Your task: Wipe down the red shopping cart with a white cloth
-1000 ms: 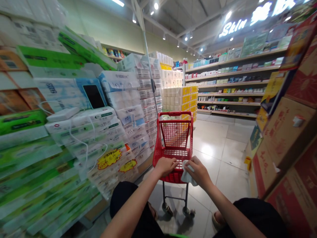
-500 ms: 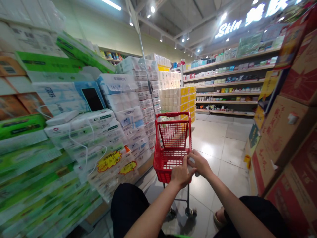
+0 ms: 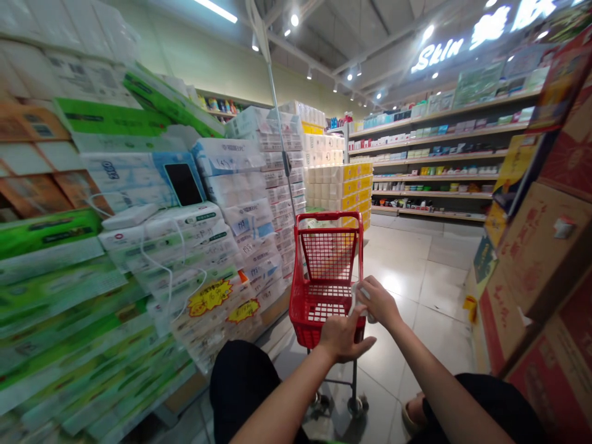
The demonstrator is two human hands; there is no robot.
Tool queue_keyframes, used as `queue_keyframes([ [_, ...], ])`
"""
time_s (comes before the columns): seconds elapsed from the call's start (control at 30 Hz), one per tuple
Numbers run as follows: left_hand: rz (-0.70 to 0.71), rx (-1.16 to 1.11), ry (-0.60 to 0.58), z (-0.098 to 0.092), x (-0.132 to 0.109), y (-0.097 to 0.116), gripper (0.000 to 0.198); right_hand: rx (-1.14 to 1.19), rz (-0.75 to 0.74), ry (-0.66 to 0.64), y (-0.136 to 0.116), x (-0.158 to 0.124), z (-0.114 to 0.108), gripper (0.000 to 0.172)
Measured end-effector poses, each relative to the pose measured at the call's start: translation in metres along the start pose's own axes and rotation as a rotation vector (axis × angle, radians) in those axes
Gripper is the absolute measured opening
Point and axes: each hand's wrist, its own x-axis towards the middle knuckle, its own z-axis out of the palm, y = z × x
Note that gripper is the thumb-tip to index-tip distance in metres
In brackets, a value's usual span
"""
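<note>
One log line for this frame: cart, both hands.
red cart: upright on floor | right hand: holding white cloth at cart's right rim | left hand: thumb spread, at near right corner

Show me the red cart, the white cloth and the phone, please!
Red cart [image 3: 326, 254]: head view, on the mesh panel at the basket's far end.
White cloth [image 3: 354, 298]: head view, on the left part that shows.
Phone [image 3: 184, 185]: head view, on the middle of its dark screen.
</note>
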Motion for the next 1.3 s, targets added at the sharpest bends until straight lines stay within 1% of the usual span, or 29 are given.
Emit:
queue_keyframes([
  [0.13, 0.010, 0.001, -0.016, 0.001, 0.004, -0.014, 0.060, -0.046, -0.025, -0.002, -0.013, -0.013, 0.002, 0.013],
  [0.2, 0.024, -0.004, -0.019, 0.002, 0.004, -0.018, 0.056, -0.047, -0.028, 0.008, -0.017, -0.020, 0.002, 0.010],
  [0.27, 0.029, -0.016, -0.006, 0.004, 0.003, -0.018, 0.053, -0.043, -0.024, 0.025, -0.018, -0.026, 0.000, 0.012],
  [0.37, -0.022, -0.049, 0.037, 0.008, -0.001, -0.012, 0.052, -0.035, -0.066, 0.043, -0.014, -0.031, -0.004, 0.018],
  [0.47, -0.064, -0.076, 0.043, 0.011, -0.005, -0.006, 0.061, -0.036, -0.073, 0.067, -0.003, -0.027, -0.012, 0.022],
  [0.57, -0.029, -0.071, 0.012, 0.013, -0.010, -0.004, 0.071, -0.048, -0.006, 0.097, 0.014, -0.015, -0.021, 0.025],
  [0.6, -0.011, -0.064, 0.006, 0.014, -0.012, -0.004, 0.070, -0.050, 0.011, 0.102, 0.021, -0.010, -0.025, 0.026],
  [0.67, 0.028, -0.046, 0.010, 0.016, -0.017, -0.005, 0.062, -0.059, 0.036, 0.104, 0.033, -0.001, -0.032, 0.028],
  [0.77, 0.101, -0.009, 0.050, 0.021, -0.026, -0.005, 0.050, -0.112, 0.059, 0.109, 0.050, 0.010, -0.042, 0.029],
  [0.87, 0.173, 0.027, 0.134, 0.026, -0.031, -0.002, 0.046, -0.162, 0.078, 0.114, 0.063, 0.017, -0.049, 0.029],
  [0.97, 0.190, 0.062, 0.206, 0.030, -0.028, 0.004, 0.049, -0.172, 0.103, 0.130, 0.069, 0.021, -0.050, 0.028],
  [1.03, 0.179, 0.090, 0.223, 0.032, -0.023, 0.007, 0.053, -0.165, 0.120, 0.152, 0.067, 0.018, -0.047, 0.029],
  [1.1, 0.160, 0.110, 0.225, 0.031, -0.018, 0.009, 0.055, -0.142, 0.135, 0.174, 0.058, 0.008, -0.041, 0.029],
  [1.17, 0.148, 0.117, 0.220, 0.030, -0.015, 0.010, 0.054, -0.107, 0.137, 0.186, 0.044, -0.008, -0.034, 0.028],
  [1.3, 0.138, 0.106, 0.190, 0.029, -0.013, 0.007, 0.052, -0.014, 0.113, 0.183, 0.008, -0.048, -0.020, 0.025],
])
